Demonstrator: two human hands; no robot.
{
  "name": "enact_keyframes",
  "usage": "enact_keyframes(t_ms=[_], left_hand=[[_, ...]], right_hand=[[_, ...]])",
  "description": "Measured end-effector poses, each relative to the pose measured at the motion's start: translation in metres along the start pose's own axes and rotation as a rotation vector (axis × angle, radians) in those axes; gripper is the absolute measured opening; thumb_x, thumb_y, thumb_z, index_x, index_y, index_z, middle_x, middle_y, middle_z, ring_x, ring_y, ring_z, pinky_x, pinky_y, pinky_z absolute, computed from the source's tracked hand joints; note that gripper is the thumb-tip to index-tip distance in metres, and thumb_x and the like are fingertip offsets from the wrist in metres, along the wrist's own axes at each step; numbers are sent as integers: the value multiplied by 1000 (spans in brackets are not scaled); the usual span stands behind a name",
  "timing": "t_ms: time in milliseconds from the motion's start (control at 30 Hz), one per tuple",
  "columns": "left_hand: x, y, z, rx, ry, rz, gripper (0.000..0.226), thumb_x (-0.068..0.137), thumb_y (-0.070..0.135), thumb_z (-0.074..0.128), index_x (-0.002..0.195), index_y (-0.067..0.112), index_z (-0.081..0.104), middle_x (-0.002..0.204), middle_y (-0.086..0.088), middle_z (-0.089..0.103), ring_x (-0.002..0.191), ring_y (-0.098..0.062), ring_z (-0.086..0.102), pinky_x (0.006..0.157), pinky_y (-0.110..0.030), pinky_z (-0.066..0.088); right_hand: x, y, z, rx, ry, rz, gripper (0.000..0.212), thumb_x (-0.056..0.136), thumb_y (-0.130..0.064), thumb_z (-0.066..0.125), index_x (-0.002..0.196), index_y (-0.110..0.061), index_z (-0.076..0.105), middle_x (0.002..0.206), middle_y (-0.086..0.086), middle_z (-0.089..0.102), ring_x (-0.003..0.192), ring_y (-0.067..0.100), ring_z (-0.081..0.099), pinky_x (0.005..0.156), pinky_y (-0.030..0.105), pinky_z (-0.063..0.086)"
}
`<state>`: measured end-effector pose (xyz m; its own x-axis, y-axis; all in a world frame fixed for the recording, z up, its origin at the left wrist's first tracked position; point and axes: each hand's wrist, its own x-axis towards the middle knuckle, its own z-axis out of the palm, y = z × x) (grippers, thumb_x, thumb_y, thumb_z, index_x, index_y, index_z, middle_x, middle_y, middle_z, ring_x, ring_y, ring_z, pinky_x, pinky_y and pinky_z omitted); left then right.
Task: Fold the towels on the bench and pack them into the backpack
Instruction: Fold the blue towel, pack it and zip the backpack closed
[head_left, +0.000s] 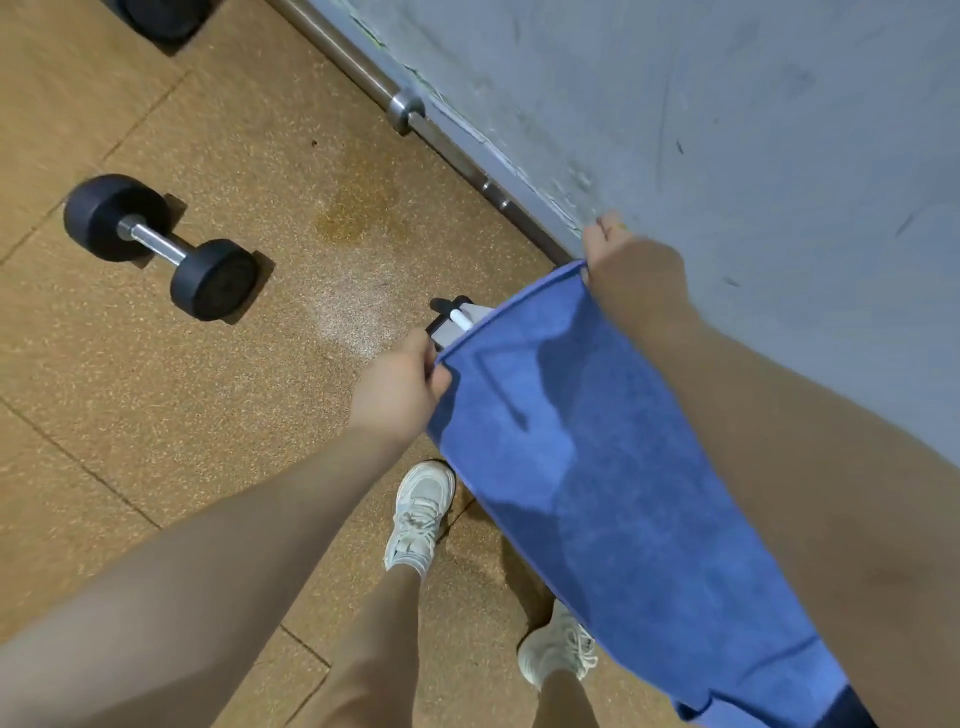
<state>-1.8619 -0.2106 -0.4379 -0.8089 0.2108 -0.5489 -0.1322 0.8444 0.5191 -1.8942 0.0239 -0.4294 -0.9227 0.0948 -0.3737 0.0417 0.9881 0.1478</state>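
At the far left a dumbbell (161, 247) is lying on the speckled brown floor (234, 374), well apart from the person, and part of another dark weight (166, 21) is showing at the top edge. Moving right, the left hand (397, 387) is reaching forward with its fingers (439, 382) pinching one top corner of a blue towel (597, 467). Just beyond that hand a small black and white object (457, 319) is peeking over the towel's upper edge; what it is cannot be told. Below, two pale sneakers (421, 514) are standing on the floor, the nearer one partly hidden by the hanging cloth. The towel is hanging in the air between the two hands, stretched along its top edge and falling toward the lower right of the view, where its bottom end is bunching slightly against something dark. Further right, the right hand (631, 260) is clenching the other top corner, its fingers curled around the hem, close to a grey wall (727, 130) at whose foot a metal bar (415, 114) is running along the floor. Judging from this, the task is sitting at an early stage: this towel is being held open, seemingly ready for a first fold, with no crease yet showing. Neither the table nor the backpack is appearing in view, so how many towels are folded or packed cannot be told; folding this one and packing it are both remaining.
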Motion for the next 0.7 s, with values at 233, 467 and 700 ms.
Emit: enact_keyframes(t_ms=[233, 467, 700], left_hand=[[-23, 20, -31, 51, -100, 244, 14, 90, 18, 51, 84, 18, 38, 57, 5, 43, 53, -18, 42, 50, -30, 32], [-86, 68, 27, 44, -290, 370, 13, 91, 25, 54, 88, 25, 41, 60, 1, 51, 54, -16, 44, 56, -33, 37], [-163, 120, 118, -64, -574, 436, 8, 90, 20, 56, 82, 18, 54, 54, 6, 43, 46, -4, 41, 47, -12, 30]], right_hand=[[-19, 35, -37, 324, 42, 90, 17, 84, -5, 51, 99, 3, 52, 115, 23, 46, 82, 41, 54, 65, 40, 38], [-139, 85, -7, 694, -93, 260, 40, 75, -21, 43, 109, -5, 57, 107, 15, 58, 99, 33, 56, 83, 34, 41], [-240, 144, 36, 837, 61, 643, 24, 92, -21, 51, 75, -6, 59, 70, 7, 59, 69, 22, 49, 62, 27, 32]])
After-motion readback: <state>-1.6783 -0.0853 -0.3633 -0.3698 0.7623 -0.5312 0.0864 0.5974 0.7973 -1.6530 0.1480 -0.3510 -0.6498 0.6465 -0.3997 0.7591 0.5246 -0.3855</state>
